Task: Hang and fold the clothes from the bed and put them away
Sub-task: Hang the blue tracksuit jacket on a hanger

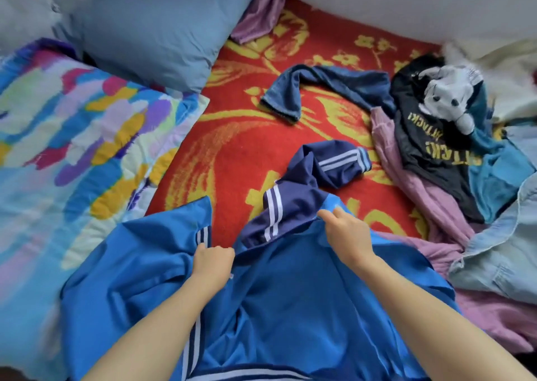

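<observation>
Head view, looking down across a bed.

- Blue track jacket (276, 308): spread over the near edge of the bed, white stripes on sleeve and hem, upper edge lifted.
- Left hand (213, 261): fingers curled, pinching the jacket's upper edge left of the neck opening.
- Right hand (347, 235): thumb and forefinger pinching the same edge farther right, remaining fingers folded under.
- Navy striped piece (319, 177): coming out between the two hands and crumpled on the blanket just beyond; perhaps a separate garment, perhaps part of the jacket (fold too blurred to settle).
- Red blanket (238, 136), yellow flower pattern: bare through the middle of the bed, between jacket and far wall.
- Denim leg (319, 84): curled across the far part of that bare stretch.
- Heap along the right edge: black T-shirt (421, 136) with yellow lettering, plush toy (447, 90) on top, pink garment (406, 171) beneath, pale denim shirt (499, 250) nearest.
- Left edge: multicoloured quilt (72, 125), touching the jacket's left sleeve; blue pillow (157, 31) behind it.
</observation>
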